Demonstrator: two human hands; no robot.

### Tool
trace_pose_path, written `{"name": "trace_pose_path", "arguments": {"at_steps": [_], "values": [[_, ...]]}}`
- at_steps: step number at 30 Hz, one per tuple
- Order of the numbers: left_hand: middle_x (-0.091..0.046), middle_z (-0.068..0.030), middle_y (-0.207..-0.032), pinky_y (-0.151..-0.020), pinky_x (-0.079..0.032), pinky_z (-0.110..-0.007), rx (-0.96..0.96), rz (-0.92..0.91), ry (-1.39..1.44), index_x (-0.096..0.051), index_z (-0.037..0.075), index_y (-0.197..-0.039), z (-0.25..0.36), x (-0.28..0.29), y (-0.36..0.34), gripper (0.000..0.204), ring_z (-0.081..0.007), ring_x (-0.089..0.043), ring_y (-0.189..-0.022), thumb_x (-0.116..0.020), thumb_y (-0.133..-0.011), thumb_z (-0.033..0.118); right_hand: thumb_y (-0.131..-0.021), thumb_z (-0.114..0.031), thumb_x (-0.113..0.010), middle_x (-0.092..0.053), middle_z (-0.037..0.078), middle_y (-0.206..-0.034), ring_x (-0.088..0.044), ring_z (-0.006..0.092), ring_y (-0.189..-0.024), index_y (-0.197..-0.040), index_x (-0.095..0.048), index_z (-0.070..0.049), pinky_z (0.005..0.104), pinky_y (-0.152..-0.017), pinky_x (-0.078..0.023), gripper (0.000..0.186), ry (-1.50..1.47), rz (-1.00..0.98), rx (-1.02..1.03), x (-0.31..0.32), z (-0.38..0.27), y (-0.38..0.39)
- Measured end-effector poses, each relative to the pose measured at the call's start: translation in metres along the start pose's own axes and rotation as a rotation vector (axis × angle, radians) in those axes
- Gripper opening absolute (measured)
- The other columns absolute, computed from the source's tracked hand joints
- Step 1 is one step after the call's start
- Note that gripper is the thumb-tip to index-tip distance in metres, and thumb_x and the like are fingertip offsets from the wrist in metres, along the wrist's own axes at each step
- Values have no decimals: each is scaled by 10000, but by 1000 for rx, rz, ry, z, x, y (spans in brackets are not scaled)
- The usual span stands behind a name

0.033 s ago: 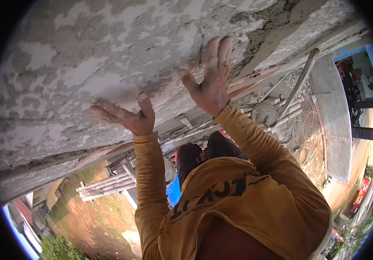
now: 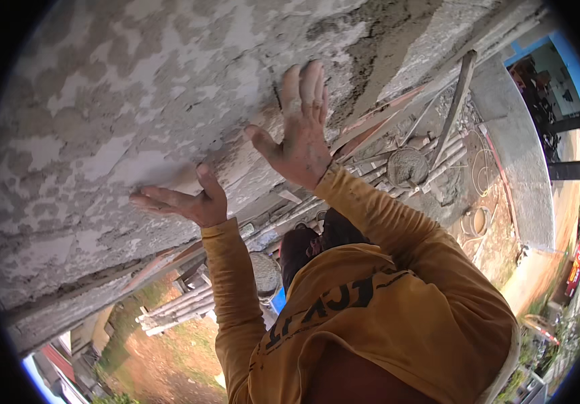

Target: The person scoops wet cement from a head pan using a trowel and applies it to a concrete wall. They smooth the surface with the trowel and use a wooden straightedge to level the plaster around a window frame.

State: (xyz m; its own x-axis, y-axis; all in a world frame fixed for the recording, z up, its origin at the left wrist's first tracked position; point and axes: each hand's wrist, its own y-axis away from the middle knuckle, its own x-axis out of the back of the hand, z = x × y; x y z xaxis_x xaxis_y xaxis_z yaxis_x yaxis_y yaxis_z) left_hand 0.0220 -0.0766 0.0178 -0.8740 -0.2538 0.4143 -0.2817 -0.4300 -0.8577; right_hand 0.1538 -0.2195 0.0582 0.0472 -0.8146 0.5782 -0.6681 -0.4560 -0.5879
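Note:
My left hand (image 2: 192,205) has its fingers stretched out and apart against the mottled grey plastered wall (image 2: 108,114). Higher and to the right, my right hand (image 2: 293,138) is spread on the same surface, thumb out, close to a darker, damp-looking strip of mortar (image 2: 364,74). Neither hand shows anything held; both are dusty. Below my hands runs a narrow ledge of bamboo poles and boards, where my legs and feet show past my yellow top.
A bucket of grey mix (image 2: 407,168) sits among the poles, another container (image 2: 263,273) behind my left arm. A slanted plank (image 2: 455,111) rises at right. Bundled poles (image 2: 175,310) lie over dirt ground (image 2: 162,363) far below. A concrete strip (image 2: 519,188) borders a blue-framed opening.
My right hand appears further left in the view and my left hand slightly lower. The background has shifted with the head, showing more of the container behind my left arm. Both hands remain open.

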Motion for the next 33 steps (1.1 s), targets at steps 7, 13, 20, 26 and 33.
{"name": "trace_pose_path", "arguments": {"at_steps": [7, 13, 20, 26, 33], "values": [[96, -271, -1480, -1036, -37, -637, -123, 36, -180, -10, 2, -1446, 11, -34, -3, 919, -483, 68, -1352, -465, -879, 564, -813, -444, -562, -57, 249, -1492, -32, 425, -1383, -1431, -185, -10, 584, -1083, -20, 844, -38, 67, -71, 19, 16, 7], [134, -344, -1437, -1050, -11, -602, -165, 11, -271, 70, -79, -1407, 1, -33, 0, 881, -491, 103, -1342, -385, -928, 504, -836, -423, -548, -73, 224, -1498, -51, 401, -1388, -1428, -211, -28, 590, -1085, -34, 787, -166, 61, -68, 15, 18, 11], [135, -299, -1461, -1079, 10, -552, -74, 40, -248, 84, -40, -1418, -1, -35, -3, 818, -443, 97, -1364, -310, -944, 497, -876, -415, -523, -175, 186, -1477, -178, 382, -1359, -1376, -362, -124, 571, -1093, -80, 600, -110, -66, -353, 19, 116, 100], [78, -288, -1471, -1109, -25, -482, -51, 159, -380, 32, -34, -1428, 0, -50, -3, 711, -391, 34, -1381, -211, -970, 453, -817, -404, -560, -278, 188, -1432, -222, 344, -1343, -1304, -455, -87, 531, -1092, -126, 591, 327, -346, -1150, 42, 327, 261], [36, -270, -1480, -1119, -78, -463, -147, 289, -483, 9, -26, -1432, -14, -69, 6, 697, -376, -28, -1381, -204, -971, 452, -811, -380, -554, -253, 117, -1475, -198, 309, -1369, -1344, -420, -180, 515, -1106, -119, 585, 658, -509, -1541, 79, 539, 385]]}}
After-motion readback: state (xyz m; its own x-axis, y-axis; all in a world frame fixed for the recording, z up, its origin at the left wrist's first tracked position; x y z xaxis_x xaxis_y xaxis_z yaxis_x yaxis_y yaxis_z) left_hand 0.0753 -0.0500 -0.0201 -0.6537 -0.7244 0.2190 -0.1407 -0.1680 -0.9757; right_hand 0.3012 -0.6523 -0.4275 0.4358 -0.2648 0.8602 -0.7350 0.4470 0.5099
